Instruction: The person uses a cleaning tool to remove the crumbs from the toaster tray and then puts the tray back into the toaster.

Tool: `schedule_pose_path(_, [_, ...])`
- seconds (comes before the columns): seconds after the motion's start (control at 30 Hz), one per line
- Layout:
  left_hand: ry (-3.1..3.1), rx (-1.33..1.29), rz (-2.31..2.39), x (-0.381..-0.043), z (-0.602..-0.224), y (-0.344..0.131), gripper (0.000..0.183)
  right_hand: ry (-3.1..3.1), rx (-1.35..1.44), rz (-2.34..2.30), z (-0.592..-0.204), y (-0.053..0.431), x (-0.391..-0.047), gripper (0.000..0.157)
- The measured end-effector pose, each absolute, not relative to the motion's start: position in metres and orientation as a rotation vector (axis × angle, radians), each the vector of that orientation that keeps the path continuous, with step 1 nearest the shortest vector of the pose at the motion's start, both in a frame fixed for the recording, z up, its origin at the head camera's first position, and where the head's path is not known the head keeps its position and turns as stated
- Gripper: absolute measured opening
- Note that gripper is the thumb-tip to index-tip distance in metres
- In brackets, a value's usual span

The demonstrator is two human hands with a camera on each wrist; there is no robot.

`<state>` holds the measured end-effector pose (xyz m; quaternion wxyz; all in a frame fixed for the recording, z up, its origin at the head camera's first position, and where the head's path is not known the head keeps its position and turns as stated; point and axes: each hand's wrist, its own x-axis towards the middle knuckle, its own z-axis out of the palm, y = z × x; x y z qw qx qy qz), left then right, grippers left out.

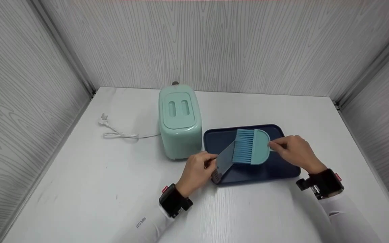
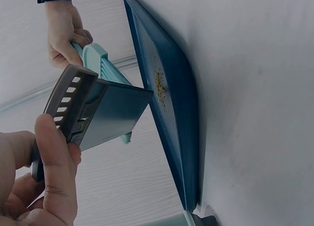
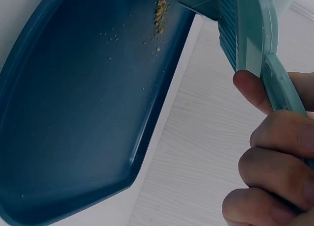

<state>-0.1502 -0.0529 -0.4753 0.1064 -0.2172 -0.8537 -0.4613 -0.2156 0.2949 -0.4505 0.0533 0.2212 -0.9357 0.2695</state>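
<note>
My left hand (image 1: 197, 170) pinches the dark slotted end of a flat crumb tray (image 2: 117, 110), held tilted with its far edge low over a dark blue serving tray (image 1: 255, 173). In my right hand (image 1: 295, 151) is the handle of a mint-green brush (image 1: 260, 147), gripped between thumb and curled fingers. Its blue bristles (image 1: 243, 146) lie against the crumb tray's upper part in the head view. Brown crumbs (image 3: 161, 14) form a small line on the blue tray below the plate's edge, with finer specks scattered around them.
A mint-green toaster (image 1: 181, 143) with a lid on top stands just left of the blue tray. Its white cord (image 1: 122, 135) and plug (image 1: 103, 118) lie on the white table (image 1: 79, 189) to the left. Grey wood-grain panels (image 1: 231, 47) rise behind and at both sides.
</note>
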Motion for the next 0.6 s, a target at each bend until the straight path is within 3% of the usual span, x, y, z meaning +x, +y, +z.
schedule_pose_path(0.6, [-2.495, -0.65, -1.37, -0.15, -0.475, -0.052, 0.019, -2.88, 0.605, 0.72, -0.451, 0.308, -0.217, 0.024])
